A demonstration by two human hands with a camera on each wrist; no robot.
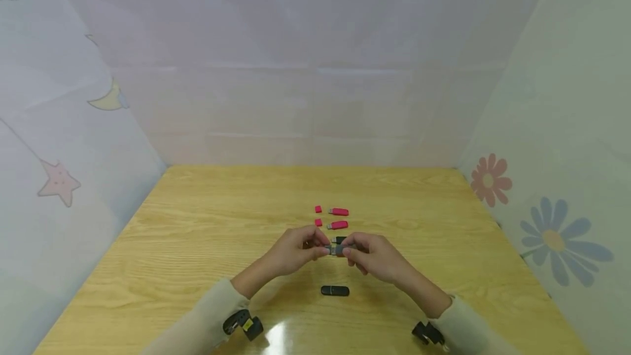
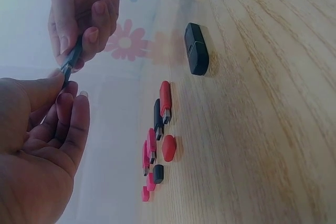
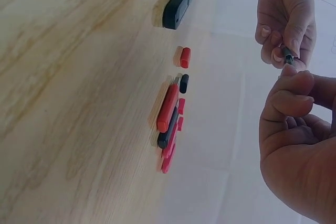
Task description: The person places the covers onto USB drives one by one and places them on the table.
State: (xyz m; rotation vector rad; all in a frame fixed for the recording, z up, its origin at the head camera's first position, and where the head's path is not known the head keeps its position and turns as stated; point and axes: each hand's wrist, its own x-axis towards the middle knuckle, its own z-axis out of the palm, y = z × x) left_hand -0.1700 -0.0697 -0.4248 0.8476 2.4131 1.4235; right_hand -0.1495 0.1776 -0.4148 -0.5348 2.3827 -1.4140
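Observation:
Both hands meet over the table around a dark USB flash drive [image 1: 339, 250], its metal connector showing between them. My right hand [image 1: 378, 257] pinches the drive's body between thumb and fingers. The fingertips of my left hand [image 1: 294, 252] pinch the small dark cap [image 1: 327, 249] at the connector end; how far it sits on the connector I cannot tell. Beneath the hands, a red drive [image 2: 166, 97] and a black drive [image 2: 157, 114] lie uncapped, with a red cap [image 2: 168, 148] and a black cap [image 2: 158, 173] beside them.
Farther back lie two pink drives [image 1: 339, 212] with two pink caps [image 1: 317, 209] to their left. A black capped drive [image 1: 335, 291] lies on the wooden table [image 1: 197, 223] nearer to me. Printed cloth walls [image 1: 315, 97] stand around the table's back and sides.

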